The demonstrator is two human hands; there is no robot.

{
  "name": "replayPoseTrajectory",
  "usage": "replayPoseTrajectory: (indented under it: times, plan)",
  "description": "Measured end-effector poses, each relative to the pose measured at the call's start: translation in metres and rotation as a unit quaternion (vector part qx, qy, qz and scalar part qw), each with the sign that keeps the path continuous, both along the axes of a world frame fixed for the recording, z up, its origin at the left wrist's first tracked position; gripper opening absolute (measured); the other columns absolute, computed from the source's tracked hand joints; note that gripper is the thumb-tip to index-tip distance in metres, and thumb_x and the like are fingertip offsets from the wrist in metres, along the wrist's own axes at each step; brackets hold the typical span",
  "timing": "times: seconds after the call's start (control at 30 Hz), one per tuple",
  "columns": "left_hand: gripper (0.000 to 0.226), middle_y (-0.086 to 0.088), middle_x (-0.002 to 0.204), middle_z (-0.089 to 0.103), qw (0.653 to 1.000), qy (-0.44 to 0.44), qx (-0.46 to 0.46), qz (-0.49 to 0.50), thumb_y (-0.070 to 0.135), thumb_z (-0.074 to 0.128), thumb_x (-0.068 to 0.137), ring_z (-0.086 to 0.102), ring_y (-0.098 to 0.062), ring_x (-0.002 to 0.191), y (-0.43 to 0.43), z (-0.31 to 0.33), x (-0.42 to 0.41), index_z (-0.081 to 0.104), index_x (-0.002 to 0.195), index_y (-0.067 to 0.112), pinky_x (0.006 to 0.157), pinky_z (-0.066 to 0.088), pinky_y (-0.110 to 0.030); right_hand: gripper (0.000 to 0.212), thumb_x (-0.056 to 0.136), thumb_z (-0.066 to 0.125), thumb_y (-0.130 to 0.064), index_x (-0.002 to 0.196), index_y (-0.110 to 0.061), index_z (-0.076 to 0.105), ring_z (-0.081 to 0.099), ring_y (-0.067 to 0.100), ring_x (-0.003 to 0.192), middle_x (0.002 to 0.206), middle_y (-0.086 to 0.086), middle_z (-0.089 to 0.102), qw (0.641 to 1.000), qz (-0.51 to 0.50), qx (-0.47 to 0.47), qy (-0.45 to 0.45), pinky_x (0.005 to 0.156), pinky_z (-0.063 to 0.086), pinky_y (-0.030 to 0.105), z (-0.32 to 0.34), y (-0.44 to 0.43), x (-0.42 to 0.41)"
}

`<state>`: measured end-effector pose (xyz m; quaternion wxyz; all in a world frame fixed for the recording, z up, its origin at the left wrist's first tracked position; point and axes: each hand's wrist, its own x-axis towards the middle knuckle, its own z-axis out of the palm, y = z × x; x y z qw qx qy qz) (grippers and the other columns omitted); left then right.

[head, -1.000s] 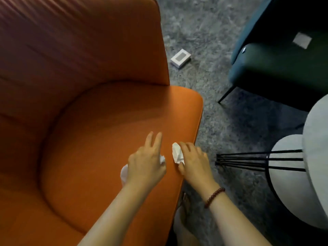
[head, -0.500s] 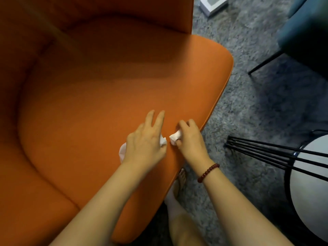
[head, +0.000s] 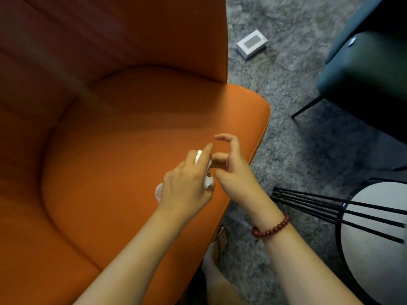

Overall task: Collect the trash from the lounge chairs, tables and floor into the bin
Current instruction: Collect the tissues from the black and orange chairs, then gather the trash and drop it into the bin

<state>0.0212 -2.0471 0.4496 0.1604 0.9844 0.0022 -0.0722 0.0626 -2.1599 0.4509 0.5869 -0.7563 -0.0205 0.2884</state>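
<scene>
Crumpled white tissue [head: 208, 181] is bunched in my left hand [head: 187, 186], which grips it just above the front of the orange lounge chair's seat [head: 132, 133]. More white paper pokes out below that hand's wrist side and between its fingers. My right hand [head: 233, 170], with a red bead bracelet on the wrist, is right beside the left one. Its fingers are loosely arched and I see nothing in them. A small white box [head: 252, 44] lies on the grey carpet behind the chair's right side. No bin is in view.
A dark teal chair [head: 363, 73] stands at the upper right on thin black legs. A round white side table [head: 374, 227] with black wire legs is at the right edge. My bare foot [head: 218, 245] is on the carpet by the orange seat's front edge.
My right hand held a white tissue wad; now that wad sits in my left hand with the other tissue, and the right fingers have come apart. The view has tilted back up.
</scene>
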Motion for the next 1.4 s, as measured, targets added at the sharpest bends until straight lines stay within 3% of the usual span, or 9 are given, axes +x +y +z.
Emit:
replayPoseTrajectory:
  times: [0.07,0.13,0.27,0.5,0.63,0.77,1.1,1.27,1.4]
  plan:
    - [0.053,-0.007,0.086,0.06,1.0,-0.031,0.0,-0.006,0.02,0.076,0.064,0.061,-0.029,0.059,0.001,0.005,0.001,0.056,0.113,0.013,0.04,0.036,-0.025,0.047,0.079,0.045,0.007,0.116,-0.021,0.039,0.059,0.017,0.083,0.084,-0.003,0.062,0.985,0.016,-0.125,-0.118,0.07,0.045,0.023,0.011,-0.004,0.0]
    - [0.035,-0.006,0.075,0.058,0.999,-0.044,0.009,-0.022,0.018,0.077,0.063,0.058,-0.026,0.052,0.0,0.016,0.001,0.058,0.092,0.012,0.04,0.032,-0.024,0.034,0.081,0.051,-0.003,0.113,-0.013,0.047,0.057,0.022,0.085,0.087,0.002,0.061,0.937,0.009,-0.242,-0.25,0.078,0.042,0.035,0.023,-0.009,-0.004]
    - [0.025,-0.003,0.064,0.053,0.996,-0.062,0.002,-0.063,0.019,0.078,0.062,0.053,-0.022,0.045,-0.009,0.055,0.002,0.056,0.074,0.014,0.035,0.036,-0.024,0.024,0.082,0.048,-0.021,0.103,-0.012,0.056,0.058,0.024,0.082,0.087,0.003,0.063,0.85,-0.014,-0.381,-0.364,0.074,0.043,0.037,0.055,-0.025,-0.02]
    - [0.03,0.001,0.054,0.038,0.979,-0.129,-0.003,-0.159,0.016,0.076,0.054,0.048,-0.026,0.039,-0.069,0.151,0.016,0.046,0.058,0.015,0.037,0.024,-0.019,0.024,0.08,0.041,-0.028,0.091,-0.016,0.058,0.057,0.022,0.075,0.082,0.0,0.061,0.778,-0.101,-0.481,-0.391,0.066,0.043,0.032,0.145,-0.086,-0.051]
    - [0.014,0.001,0.071,0.043,0.966,-0.142,-0.031,-0.212,0.023,0.055,0.079,0.057,-0.029,0.067,-0.12,0.208,0.018,0.045,0.071,0.017,0.05,0.029,-0.028,0.015,0.077,0.062,-0.02,0.09,-0.014,0.06,0.057,0.024,0.073,0.081,0.004,0.062,0.748,-0.172,-0.51,-0.389,0.064,0.044,0.034,0.2,-0.136,-0.077]
    - [0.011,-0.002,0.077,0.047,0.946,-0.154,-0.082,-0.273,0.021,0.051,0.081,0.058,-0.034,0.076,-0.175,0.254,0.012,0.045,0.072,0.017,0.059,0.04,-0.032,0.018,0.08,0.046,-0.026,0.088,-0.014,0.058,0.056,0.026,0.072,0.078,0.005,0.06,0.715,-0.239,-0.553,-0.355,0.063,0.044,0.035,0.241,-0.186,-0.111]
    - [0.01,0.001,0.074,0.044,0.901,-0.154,-0.053,-0.402,0.02,0.051,0.08,0.049,-0.028,0.067,-0.294,0.299,-0.035,0.046,0.072,0.017,0.057,0.034,-0.029,0.017,0.08,0.061,-0.019,0.094,-0.009,0.059,0.059,0.029,0.079,0.086,0.01,0.064,0.669,-0.361,-0.594,-0.263,0.068,0.046,0.037,0.279,-0.288,-0.213]
    - [0.007,0.001,0.071,0.043,0.888,-0.164,-0.036,-0.429,0.02,0.048,0.082,0.046,-0.026,0.063,-0.343,0.291,-0.045,0.052,0.077,0.017,0.056,0.034,-0.027,0.025,0.083,0.062,-0.025,0.102,-0.01,0.058,0.058,0.027,0.088,0.097,0.01,0.064,0.683,-0.352,-0.59,-0.249,0.077,0.046,0.038,0.264,-0.32,-0.221]
    - [0.015,0.001,0.076,0.052,0.9,-0.132,-0.016,-0.416,0.015,0.046,0.08,0.047,-0.024,0.064,-0.382,0.259,-0.042,0.061,0.084,0.014,0.055,0.032,-0.026,0.029,0.085,0.057,-0.026,0.11,-0.011,0.053,0.053,0.025,0.099,0.108,0.007,0.06,0.725,-0.339,-0.555,-0.226,0.084,0.04,0.036,0.23,-0.354,-0.208]
